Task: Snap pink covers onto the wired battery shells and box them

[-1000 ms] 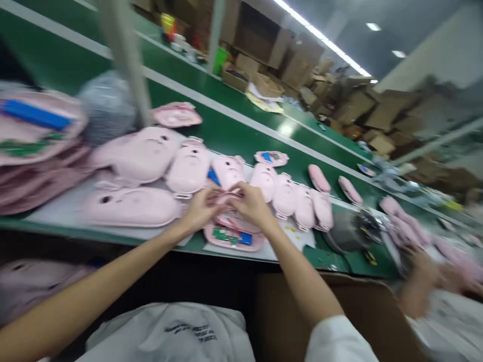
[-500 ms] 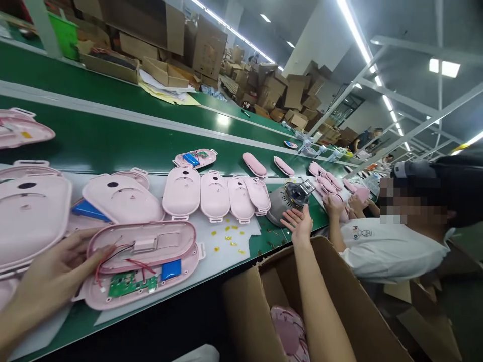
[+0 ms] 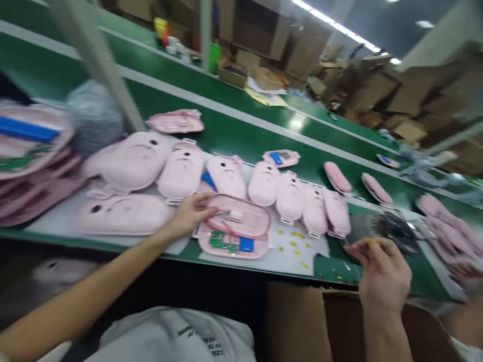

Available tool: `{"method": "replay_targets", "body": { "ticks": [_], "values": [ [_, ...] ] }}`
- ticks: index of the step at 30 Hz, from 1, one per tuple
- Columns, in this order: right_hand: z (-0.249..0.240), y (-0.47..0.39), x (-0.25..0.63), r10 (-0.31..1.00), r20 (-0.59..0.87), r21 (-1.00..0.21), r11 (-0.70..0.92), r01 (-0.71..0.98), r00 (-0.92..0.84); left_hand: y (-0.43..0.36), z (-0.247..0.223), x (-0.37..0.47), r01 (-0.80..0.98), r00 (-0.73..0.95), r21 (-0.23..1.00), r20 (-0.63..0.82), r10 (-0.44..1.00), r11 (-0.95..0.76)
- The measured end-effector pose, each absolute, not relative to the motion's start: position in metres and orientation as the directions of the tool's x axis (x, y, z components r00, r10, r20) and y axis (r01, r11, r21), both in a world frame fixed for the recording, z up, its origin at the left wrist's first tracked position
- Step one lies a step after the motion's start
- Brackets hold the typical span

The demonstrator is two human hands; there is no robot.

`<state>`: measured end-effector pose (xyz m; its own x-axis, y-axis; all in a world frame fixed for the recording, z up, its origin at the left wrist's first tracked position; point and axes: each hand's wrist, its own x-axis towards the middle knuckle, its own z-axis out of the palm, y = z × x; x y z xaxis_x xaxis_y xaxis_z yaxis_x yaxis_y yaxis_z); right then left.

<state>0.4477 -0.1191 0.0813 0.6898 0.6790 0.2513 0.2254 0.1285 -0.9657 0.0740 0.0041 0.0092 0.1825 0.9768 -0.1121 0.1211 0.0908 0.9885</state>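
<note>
My left hand (image 3: 194, 213) grips the left end of a pink plastic shell half (image 3: 241, 213), tipped up with its inside facing me. Below it lies the matching shell half (image 3: 211, 251), holding a green circuit board (image 3: 222, 242) and a blue battery (image 3: 246, 245); thin red wires run between the halves. On the right, my right hand (image 3: 385, 276) is closed in a pinch, blurred, with a small yellow piece of tape (image 3: 373, 241) at its fingertips. Just behind it sits a grey rounded device (image 3: 362, 229) with a dark top.
Several small yellow tape pieces (image 3: 296, 245) lie on a white foam sheet (image 3: 264, 264). Closed pink shells (image 3: 264, 183) line the bench behind. Open shells are stacked at the left (image 3: 37, 166). A cardboard box (image 3: 298, 322) stands below the bench edge. At far right is a co-worker's hand (image 3: 468, 274).
My view has swung left. My right hand has gone from spread, palm up, to a pinch beside the grey device. My left hand still holds the shell half.
</note>
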Motion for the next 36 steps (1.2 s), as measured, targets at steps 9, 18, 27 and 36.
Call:
{"method": "replay_targets", "body": {
  "ticks": [9,18,27,36],
  "values": [
    [0.067,-0.003,0.243,0.817,0.176,-0.284,0.577,0.766,-0.55,-0.009,-0.006,0.077,-0.267,0.283,0.959,-0.015,0.959,0.094],
    [0.057,-0.012,0.243,0.855,0.22,-0.176,0.508,0.843,-0.47,-0.012,-0.009,0.077,-0.335,0.28,0.941,0.049,0.959,0.049],
    [0.053,-0.007,0.253,0.939,0.309,-0.279,0.241,0.93,-0.151,-0.012,-0.009,0.074,-0.249,0.282,0.967,0.021,0.959,0.052],
    [0.074,-0.034,0.309,0.908,0.417,-0.66,0.326,0.677,-0.03,0.003,0.014,0.066,0.326,0.36,0.932,0.034,0.932,-0.16]
  ]
}}
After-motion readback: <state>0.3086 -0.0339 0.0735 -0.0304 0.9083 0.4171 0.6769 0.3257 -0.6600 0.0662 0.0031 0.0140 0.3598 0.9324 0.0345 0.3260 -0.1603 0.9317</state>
